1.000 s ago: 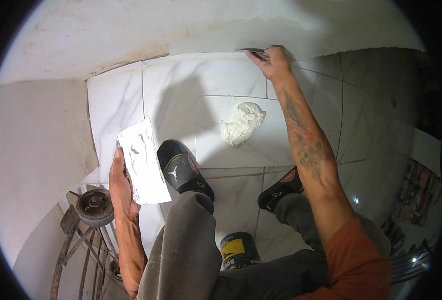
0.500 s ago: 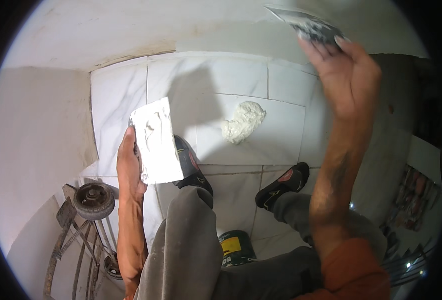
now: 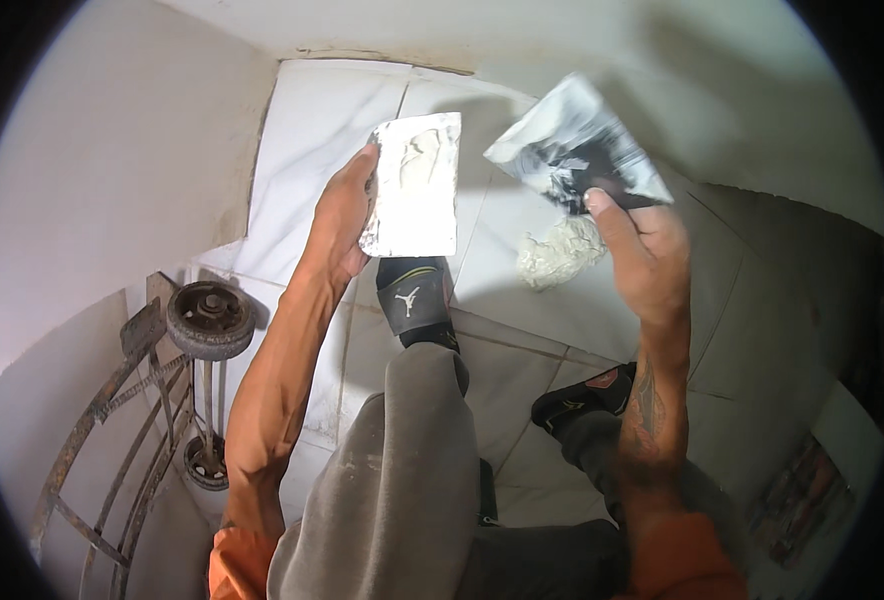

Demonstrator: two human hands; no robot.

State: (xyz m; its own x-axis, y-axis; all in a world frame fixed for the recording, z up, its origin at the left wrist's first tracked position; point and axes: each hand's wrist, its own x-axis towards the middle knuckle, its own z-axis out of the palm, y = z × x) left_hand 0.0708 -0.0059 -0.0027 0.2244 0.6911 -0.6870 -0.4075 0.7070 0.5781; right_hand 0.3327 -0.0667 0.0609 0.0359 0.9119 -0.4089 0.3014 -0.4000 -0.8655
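Left hand (image 3: 342,215) grips flat trowel plate (image 3: 412,185) by left edge, long axis upright. Right hand (image 3: 642,260) pinches second blade (image 3: 577,145), tilted, above fingers.

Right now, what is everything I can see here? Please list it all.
flat plate: one, pale, smeared with white paste, held up in the left hand
trowel blade: one, grey and white, smeared, held up in the right hand
lump of paste: one, off-white, on the floor tiles
floor tiles: several, white, under the feet
wheeled metal frame: one, rusty, lower left
slippers: two, black, on the feet
trousers: grey
sleeves: orange
left hand: grips the plate's edge
right hand: grips the trowel
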